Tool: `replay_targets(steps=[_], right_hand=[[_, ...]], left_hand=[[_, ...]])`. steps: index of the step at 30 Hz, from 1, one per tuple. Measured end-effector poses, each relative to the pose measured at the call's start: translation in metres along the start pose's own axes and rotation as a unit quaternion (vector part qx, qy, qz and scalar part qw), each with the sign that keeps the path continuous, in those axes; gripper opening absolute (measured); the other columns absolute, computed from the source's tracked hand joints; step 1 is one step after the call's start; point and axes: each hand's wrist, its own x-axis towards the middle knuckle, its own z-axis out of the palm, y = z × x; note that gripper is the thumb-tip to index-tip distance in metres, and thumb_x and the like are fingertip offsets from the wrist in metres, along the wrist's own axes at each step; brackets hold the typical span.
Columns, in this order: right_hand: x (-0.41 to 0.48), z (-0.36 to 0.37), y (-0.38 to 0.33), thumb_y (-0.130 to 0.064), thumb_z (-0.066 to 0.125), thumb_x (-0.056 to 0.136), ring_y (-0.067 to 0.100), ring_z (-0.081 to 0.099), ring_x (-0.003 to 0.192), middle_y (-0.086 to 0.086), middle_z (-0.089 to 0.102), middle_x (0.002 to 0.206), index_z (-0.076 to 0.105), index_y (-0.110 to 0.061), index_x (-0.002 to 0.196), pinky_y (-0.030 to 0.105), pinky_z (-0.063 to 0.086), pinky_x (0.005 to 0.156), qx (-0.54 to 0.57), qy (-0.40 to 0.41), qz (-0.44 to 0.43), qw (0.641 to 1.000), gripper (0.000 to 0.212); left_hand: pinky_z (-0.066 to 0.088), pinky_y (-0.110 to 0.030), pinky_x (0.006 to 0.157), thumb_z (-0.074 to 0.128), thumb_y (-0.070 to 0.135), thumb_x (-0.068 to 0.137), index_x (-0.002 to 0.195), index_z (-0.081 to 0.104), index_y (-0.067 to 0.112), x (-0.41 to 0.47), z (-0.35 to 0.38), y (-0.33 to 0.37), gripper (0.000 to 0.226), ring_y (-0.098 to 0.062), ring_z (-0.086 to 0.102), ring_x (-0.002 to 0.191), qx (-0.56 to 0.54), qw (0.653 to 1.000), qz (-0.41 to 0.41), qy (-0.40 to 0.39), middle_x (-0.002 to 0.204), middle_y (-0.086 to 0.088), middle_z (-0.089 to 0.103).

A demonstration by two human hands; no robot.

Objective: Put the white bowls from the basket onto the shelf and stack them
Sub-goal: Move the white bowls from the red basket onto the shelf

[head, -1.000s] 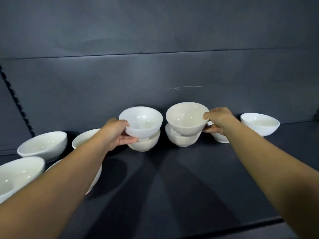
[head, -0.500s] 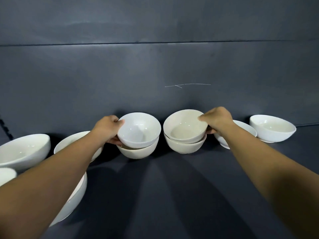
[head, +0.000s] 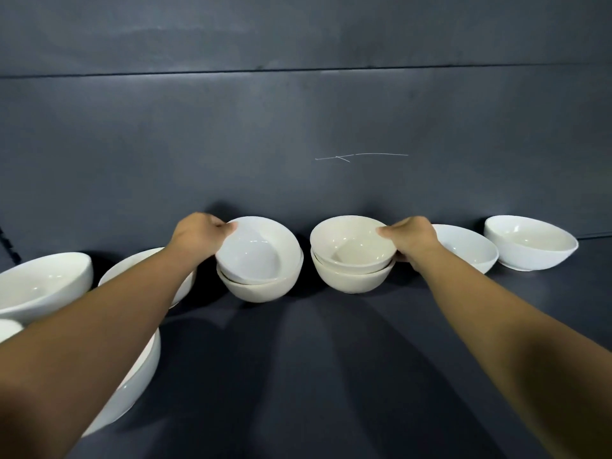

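Note:
Two stacks of white bowls stand at the back of the dark shelf [head: 324,359]. My left hand [head: 198,235] grips the far left rim of a white bowl [head: 255,251], which sits tilted toward me inside a lower bowl [head: 265,288]. On the right, my right hand [head: 412,238] holds the right rim of another white bowl [head: 351,246], nested level in the bowl beneath it [head: 347,279]. The basket is out of view.
Single white bowls stand along the back: two to the right [head: 467,250] [head: 530,243] and two to the left [head: 46,283] [head: 145,270]. A larger bowl [head: 132,385] lies under my left forearm. The dark back wall [head: 298,127] rises right behind the stacks.
Both hands have lowered their bowls into the bowls below. The right bowl has settled level; the left one now leans toward me. The view has moved closer to the shelf.

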Motion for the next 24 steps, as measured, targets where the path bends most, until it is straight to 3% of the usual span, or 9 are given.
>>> replay_targets(steps=[3, 7, 11, 13, 16, 17, 19, 21, 24], right_hand=[[0.001, 0.004, 0.005, -0.016, 0.06, 0.082, 0.027, 0.046, 0.069, 0.005, 0.044, 0.057, 0.042, -0.014, 0.051, 0.038, 0.05, 0.076, 0.0, 0.0, 0.004, 1.0, 0.036], [-0.001, 0.006, 0.01, -0.02, 0.059, 0.082, 0.024, 0.044, 0.07, 0.006, 0.046, 0.062, 0.043, -0.013, 0.056, 0.032, 0.041, 0.07, 0.022, -0.008, 0.002, 1.0, 0.032], [-0.009, 0.002, 0.015, -0.025, 0.06, 0.083, 0.026, 0.045, 0.073, 0.005, 0.043, 0.057, 0.038, -0.014, 0.048, 0.036, 0.046, 0.075, 0.056, -0.013, -0.014, 0.998, 0.043], [-0.02, -0.006, 0.019, -0.027, 0.061, 0.084, 0.026, 0.051, 0.08, 0.006, 0.053, 0.068, 0.047, -0.018, 0.052, 0.044, 0.049, 0.091, 0.084, -0.01, -0.037, 0.996, 0.036], [-0.057, -0.024, 0.028, -0.027, 0.06, 0.085, 0.028, 0.06, 0.088, 0.013, 0.063, 0.087, 0.067, -0.009, 0.079, 0.049, 0.047, 0.096, 0.105, -0.015, -0.074, 0.992, 0.02], [-0.07, -0.032, 0.032, -0.027, 0.06, 0.085, 0.029, 0.062, 0.091, 0.014, 0.065, 0.089, 0.067, -0.004, 0.084, 0.048, 0.047, 0.096, 0.102, -0.011, -0.079, 0.992, 0.024], [-0.109, -0.05, 0.043, -0.027, 0.058, 0.086, 0.024, 0.062, 0.088, 0.01, 0.065, 0.085, 0.068, -0.002, 0.082, 0.045, 0.048, 0.096, 0.092, 0.008, -0.086, 0.992, 0.027], [-0.154, -0.07, 0.061, -0.027, 0.059, 0.086, 0.022, 0.06, 0.082, 0.007, 0.064, 0.079, 0.067, -0.003, 0.074, 0.046, 0.05, 0.093, 0.069, 0.031, -0.098, 0.992, 0.028], [-0.226, -0.098, 0.096, -0.029, 0.062, 0.085, 0.02, 0.06, 0.082, -0.002, 0.063, 0.069, 0.061, -0.021, 0.059, 0.043, 0.051, 0.088, 0.014, 0.085, -0.114, 0.99, 0.026]], left_hand=[[0.039, -0.031, 0.085, 0.046, 0.033, 0.094, 0.107, 0.066, 0.007, -0.001, 0.004, -0.004, 0.035, -0.031, 0.055, 0.107, -0.014, 1.0, -0.013, 0.001, 0.109, -0.015, 0.064], [0.033, -0.03, 0.062, 0.047, 0.039, 0.091, 0.075, 0.058, 0.013, -0.003, 0.003, -0.004, 0.033, -0.026, 0.046, 0.074, -0.025, 0.999, -0.042, -0.011, 0.07, -0.009, 0.05], [0.034, -0.029, 0.077, 0.044, 0.038, 0.094, 0.085, 0.063, 0.006, -0.027, -0.006, 0.003, 0.038, -0.03, 0.051, 0.088, -0.133, 0.99, -0.028, 0.029, 0.089, -0.017, 0.057], [0.038, -0.03, 0.079, 0.044, 0.029, 0.094, 0.092, 0.065, 0.002, -0.049, -0.009, 0.007, 0.034, -0.034, 0.055, 0.099, -0.186, 0.979, 0.008, 0.079, 0.101, -0.019, 0.064], [0.042, -0.024, 0.071, 0.042, 0.016, 0.091, 0.09, 0.064, 0.003, -0.095, -0.013, 0.011, 0.026, -0.02, 0.053, 0.079, -0.251, 0.958, 0.048, 0.13, 0.08, -0.012, 0.055], [0.044, -0.023, 0.08, 0.042, 0.014, 0.09, 0.093, 0.067, 0.006, -0.11, -0.014, 0.013, 0.026, -0.017, 0.056, 0.085, -0.291, 0.947, 0.049, 0.128, 0.083, -0.004, 0.058], [0.047, -0.031, 0.095, 0.042, 0.011, 0.09, 0.092, 0.068, 0.012, -0.147, -0.012, 0.018, 0.025, -0.017, 0.06, 0.096, -0.379, 0.92, 0.063, 0.081, 0.091, 0.0, 0.066], [0.049, -0.029, 0.09, 0.042, 0.008, 0.09, 0.088, 0.067, 0.013, -0.192, -0.001, 0.024, 0.026, -0.01, 0.062, 0.087, -0.422, 0.902, 0.092, 0.013, 0.082, 0.004, 0.066], [0.049, -0.025, 0.084, 0.044, 0.008, 0.091, 0.076, 0.067, 0.022, -0.256, 0.02, 0.027, 0.031, 0.0, 0.064, 0.076, -0.448, 0.874, 0.163, -0.099, 0.07, 0.011, 0.069]])
